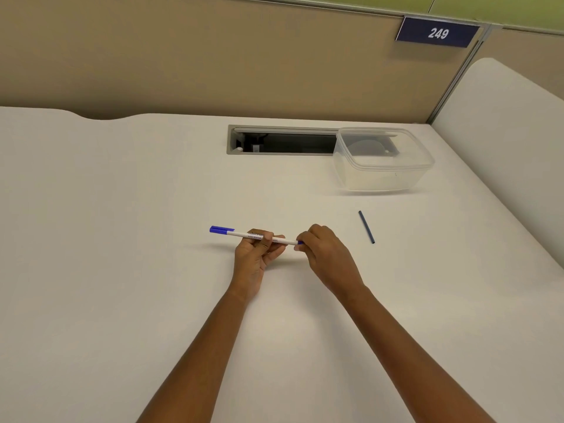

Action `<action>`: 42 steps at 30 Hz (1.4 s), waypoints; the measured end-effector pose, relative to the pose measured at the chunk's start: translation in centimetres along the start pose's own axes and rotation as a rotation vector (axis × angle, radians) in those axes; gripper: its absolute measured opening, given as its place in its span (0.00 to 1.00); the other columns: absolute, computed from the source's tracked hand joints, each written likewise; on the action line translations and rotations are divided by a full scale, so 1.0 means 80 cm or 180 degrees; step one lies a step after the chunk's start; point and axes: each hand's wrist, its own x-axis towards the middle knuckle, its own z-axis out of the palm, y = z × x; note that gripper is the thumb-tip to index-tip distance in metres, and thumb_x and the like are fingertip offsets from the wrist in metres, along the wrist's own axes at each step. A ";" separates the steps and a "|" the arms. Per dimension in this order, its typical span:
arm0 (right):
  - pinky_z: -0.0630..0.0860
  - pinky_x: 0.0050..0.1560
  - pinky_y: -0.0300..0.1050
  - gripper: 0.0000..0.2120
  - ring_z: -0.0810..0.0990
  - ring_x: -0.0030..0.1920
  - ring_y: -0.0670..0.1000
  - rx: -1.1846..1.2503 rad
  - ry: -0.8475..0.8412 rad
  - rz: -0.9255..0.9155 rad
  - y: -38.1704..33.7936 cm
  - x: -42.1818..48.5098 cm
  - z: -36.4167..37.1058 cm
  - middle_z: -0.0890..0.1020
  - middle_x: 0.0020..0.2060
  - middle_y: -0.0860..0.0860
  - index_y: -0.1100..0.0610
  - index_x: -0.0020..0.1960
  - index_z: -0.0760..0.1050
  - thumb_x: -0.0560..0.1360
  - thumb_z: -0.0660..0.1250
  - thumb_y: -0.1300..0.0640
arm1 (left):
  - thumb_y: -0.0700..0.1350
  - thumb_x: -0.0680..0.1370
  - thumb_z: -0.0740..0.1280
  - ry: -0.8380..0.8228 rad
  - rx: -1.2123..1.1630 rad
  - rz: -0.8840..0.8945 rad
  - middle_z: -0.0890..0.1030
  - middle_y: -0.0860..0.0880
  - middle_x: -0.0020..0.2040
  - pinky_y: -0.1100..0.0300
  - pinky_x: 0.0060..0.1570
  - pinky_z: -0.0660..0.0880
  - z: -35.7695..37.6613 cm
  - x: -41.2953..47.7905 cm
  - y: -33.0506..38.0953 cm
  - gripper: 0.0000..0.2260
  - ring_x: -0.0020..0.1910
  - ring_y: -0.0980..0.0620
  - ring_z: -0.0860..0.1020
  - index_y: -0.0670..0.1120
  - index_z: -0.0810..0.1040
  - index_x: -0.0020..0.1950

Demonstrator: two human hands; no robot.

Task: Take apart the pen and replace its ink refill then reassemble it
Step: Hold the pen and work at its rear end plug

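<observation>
- Risk sits at the right end of the pen [253, 235], held just above the desk [122, 209]: the right hand [323, 251] pinches the blue tip while the left hand [256, 254] clamps the barrel; a slip could fling the small piece away.
- Refill [366, 226], probably the spare, lies apart to the right and could roll.
- Desk is plain white; a clear tub [381, 166] stands far right, beige partition [183, 56] behind.
</observation>
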 end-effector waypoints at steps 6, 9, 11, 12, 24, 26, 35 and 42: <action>0.60 0.38 0.42 0.10 0.69 0.39 0.52 0.0666 -0.0369 0.0530 0.002 0.004 0.001 0.73 0.36 0.55 0.63 0.42 0.77 0.76 0.60 0.61 | 0.35 0.78 0.58 -0.0023 0.0008 -0.0047 0.85 0.48 0.33 0.65 0.37 0.80 0.001 0.000 0.001 0.08 0.37 0.54 0.84 0.41 0.71 0.40; 0.61 0.35 0.43 0.15 0.68 0.32 0.49 0.1469 -0.0584 0.1161 0.000 0.004 -0.003 0.70 0.29 0.50 0.56 0.32 0.72 0.77 0.58 0.59 | 0.34 0.78 0.58 -0.0054 0.0060 -0.0077 0.85 0.48 0.33 0.65 0.37 0.80 0.001 0.000 0.001 0.08 0.37 0.53 0.84 0.41 0.71 0.40; 0.64 0.32 0.40 0.18 0.69 0.27 0.49 0.2098 -0.0670 0.1595 -0.003 0.005 -0.004 0.69 0.25 0.50 0.55 0.28 0.68 0.77 0.57 0.58 | 0.35 0.78 0.58 -0.0057 0.0096 -0.0081 0.85 0.48 0.33 0.65 0.36 0.80 0.001 0.000 0.000 0.08 0.37 0.53 0.84 0.41 0.71 0.40; 0.64 0.29 0.38 0.19 0.68 0.24 0.48 0.2504 -0.0742 0.1877 -0.004 0.006 -0.003 0.68 0.23 0.49 0.55 0.28 0.67 0.78 0.56 0.58 | 0.35 0.78 0.58 -0.0057 0.0110 -0.0071 0.85 0.48 0.33 0.66 0.37 0.80 0.001 -0.001 0.000 0.08 0.37 0.54 0.84 0.41 0.71 0.39; 0.69 0.37 0.43 0.07 0.73 0.35 0.50 0.1486 -0.0272 0.1222 0.002 -0.004 -0.004 0.76 0.35 0.53 0.56 0.45 0.73 0.77 0.60 0.53 | 0.35 0.77 0.59 -0.0027 0.0054 -0.0003 0.84 0.49 0.33 0.64 0.38 0.80 0.001 0.000 0.000 0.07 0.38 0.53 0.84 0.42 0.72 0.40; 0.71 0.39 0.44 0.06 0.74 0.39 0.51 0.0942 -0.0238 0.0782 0.004 -0.010 -0.001 0.77 0.40 0.53 0.57 0.48 0.73 0.75 0.63 0.55 | 0.35 0.77 0.59 -0.0030 0.0072 -0.0004 0.84 0.49 0.33 0.65 0.38 0.80 0.001 0.000 0.000 0.07 0.38 0.53 0.84 0.42 0.72 0.40; 0.69 0.31 0.48 0.06 0.75 0.36 0.58 0.0061 0.0157 0.0062 -0.001 -0.003 0.002 0.78 0.35 0.61 0.65 0.42 0.78 0.73 0.65 0.62 | 0.36 0.78 0.58 -0.0030 0.0006 -0.0027 0.85 0.48 0.33 0.65 0.37 0.80 -0.002 0.001 -0.001 0.08 0.38 0.54 0.84 0.42 0.72 0.40; 0.63 0.31 0.40 0.18 0.67 0.27 0.48 0.2224 -0.0479 0.1606 -0.001 0.004 -0.001 0.69 0.24 0.49 0.55 0.28 0.70 0.77 0.59 0.58 | 0.35 0.78 0.58 -0.0080 0.0066 -0.0054 0.85 0.48 0.34 0.66 0.37 0.80 -0.003 0.002 -0.001 0.08 0.38 0.53 0.84 0.42 0.71 0.39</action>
